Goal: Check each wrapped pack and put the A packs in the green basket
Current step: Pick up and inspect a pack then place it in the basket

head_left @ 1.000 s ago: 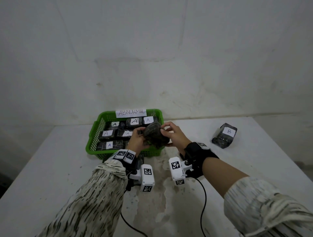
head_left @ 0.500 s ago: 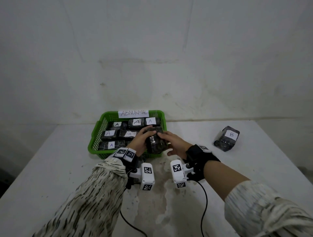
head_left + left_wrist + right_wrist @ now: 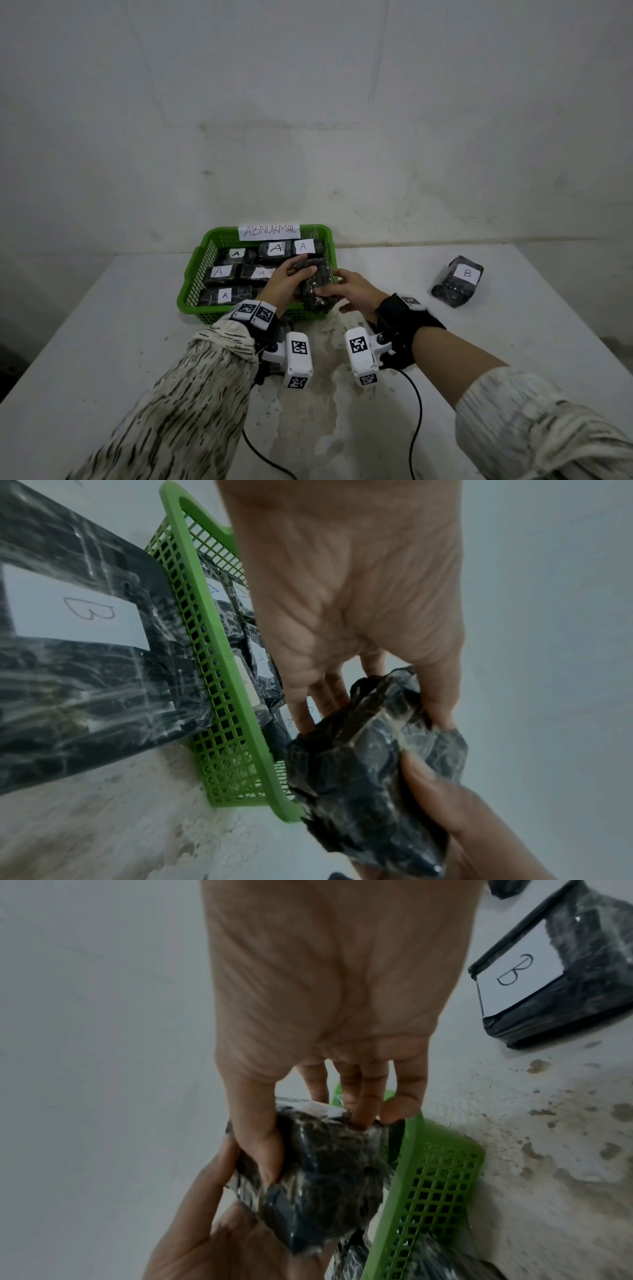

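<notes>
Lowered since a second ago, the wrapped pack point(image 3: 317, 286) now sits at the near right corner of the green basket point(image 3: 191, 274), over its rim. Both the left hand point(image 3: 286, 281) and right hand point(image 3: 354, 291) curl around it from either side, equally near. Its long axis points away from the person. A B pack point(image 3: 457, 281) lies well apart on the white table point(image 3: 85, 342), against a bare wall.

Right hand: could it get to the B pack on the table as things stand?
Probably yes, once freed. The right hand grips the held pack together with the left hand at the green basket. The B pack lies on its side of the table, bare tabletop between.
</notes>
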Motion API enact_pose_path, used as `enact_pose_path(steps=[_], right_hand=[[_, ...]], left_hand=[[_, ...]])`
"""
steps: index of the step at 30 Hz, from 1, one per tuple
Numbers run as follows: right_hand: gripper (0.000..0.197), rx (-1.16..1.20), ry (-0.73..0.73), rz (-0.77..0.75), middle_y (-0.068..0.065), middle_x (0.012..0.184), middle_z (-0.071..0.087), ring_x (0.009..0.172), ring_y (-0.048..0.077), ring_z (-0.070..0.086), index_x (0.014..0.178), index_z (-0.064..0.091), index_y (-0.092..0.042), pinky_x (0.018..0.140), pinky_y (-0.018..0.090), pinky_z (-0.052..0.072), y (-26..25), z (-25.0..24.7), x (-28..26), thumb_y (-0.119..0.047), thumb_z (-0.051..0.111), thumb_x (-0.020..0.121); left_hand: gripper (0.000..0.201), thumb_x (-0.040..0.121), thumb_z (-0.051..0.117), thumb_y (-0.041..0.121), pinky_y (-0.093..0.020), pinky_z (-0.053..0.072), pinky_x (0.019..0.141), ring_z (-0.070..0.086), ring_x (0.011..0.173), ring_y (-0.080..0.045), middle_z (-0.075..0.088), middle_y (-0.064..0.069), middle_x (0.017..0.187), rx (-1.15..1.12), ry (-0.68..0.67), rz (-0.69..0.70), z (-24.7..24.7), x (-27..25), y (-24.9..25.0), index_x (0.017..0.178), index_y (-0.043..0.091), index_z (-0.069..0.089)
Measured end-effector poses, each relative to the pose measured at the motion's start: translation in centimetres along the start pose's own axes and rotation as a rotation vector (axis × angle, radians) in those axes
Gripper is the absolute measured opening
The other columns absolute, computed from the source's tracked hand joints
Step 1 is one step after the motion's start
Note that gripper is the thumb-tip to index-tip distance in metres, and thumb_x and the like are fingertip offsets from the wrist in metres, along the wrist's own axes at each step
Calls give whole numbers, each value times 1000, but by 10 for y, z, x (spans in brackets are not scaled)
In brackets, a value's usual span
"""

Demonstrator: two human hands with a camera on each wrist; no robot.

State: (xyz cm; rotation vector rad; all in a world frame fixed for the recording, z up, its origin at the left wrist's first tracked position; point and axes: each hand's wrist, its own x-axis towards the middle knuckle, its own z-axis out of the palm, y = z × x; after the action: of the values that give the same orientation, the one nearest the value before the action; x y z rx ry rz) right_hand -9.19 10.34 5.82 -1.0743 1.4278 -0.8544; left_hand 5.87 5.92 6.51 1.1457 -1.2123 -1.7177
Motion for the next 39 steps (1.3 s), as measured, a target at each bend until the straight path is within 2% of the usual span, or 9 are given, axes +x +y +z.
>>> enact_pose_path(steps=[5,10,13,18,23,28,32,35,39], right_hand=[[38,22,32,-77,5,102,62,79,4,56,125,57,-12,57,8,42,-3,0,0,-15,66,87],[56,162,-23,-81,10,116,65,96,20,65,137,47,-18,75,22,52,-3,4,3,-12,67,86],[53,189,43,-108,8,127,62,107,22,63,139,43,-24,80,32,54,-6,6,4,-34,62,90],[58,117,-11,-16,-2,84,59,69,14,55,122,53,-27,59,23,46,-13,5,-9,-67,25,91],[40,133,10,-54,15,75,58,53,21,56,105,60,-18,60,32,49,-9,5,-9,-54,52,90],[43,80,125,-104,21,65,62,45,27,58,93,60,-7,51,32,53,-12,4,-5,-49,56,90],[50,108,94,-62,20,66,62,50,27,60,104,60,-1,57,36,55,-15,2,-7,-49,55,90],[50,158,23,-36,21,75,62,60,29,61,113,60,-5,69,42,57,-13,0,-6,-49,58,89],[36,152,-12,-61,26,87,60,61,27,61,111,60,-9,64,37,57,-12,1,-10,-37,63,88]], left_hand=[[49,88,58,0,-33,55,75,62,91,-24,60,-14,109,16,-3,3,2,1,1,133,13,45],[49,91,56,11,-27,57,63,62,91,-21,58,-16,119,-44,12,11,3,0,4,137,13,39],[51,94,52,14,-31,59,62,61,98,-22,55,-13,122,-152,-45,11,3,-4,4,140,25,35],[39,96,47,26,-44,53,83,58,106,-27,57,-10,120,-177,-95,-69,1,-7,7,135,20,43],[42,97,43,39,-45,52,86,60,107,-28,60,-16,121,-66,-88,-100,-2,-7,4,128,12,53],[41,94,48,37,-36,59,68,62,102,-27,61,-16,117,-126,-177,-146,-1,-11,5,126,12,54],[36,90,57,20,-49,51,90,61,102,-28,59,-15,119,-41,-186,-123,-3,-6,6,126,18,55],[33,91,57,18,-46,53,85,63,95,-26,60,-16,118,18,-127,-86,-2,-2,6,124,19,55],[36,91,57,19,-44,56,80,65,94,-29,61,-14,119,32,-154,-100,-2,-2,6,127,19,54]])
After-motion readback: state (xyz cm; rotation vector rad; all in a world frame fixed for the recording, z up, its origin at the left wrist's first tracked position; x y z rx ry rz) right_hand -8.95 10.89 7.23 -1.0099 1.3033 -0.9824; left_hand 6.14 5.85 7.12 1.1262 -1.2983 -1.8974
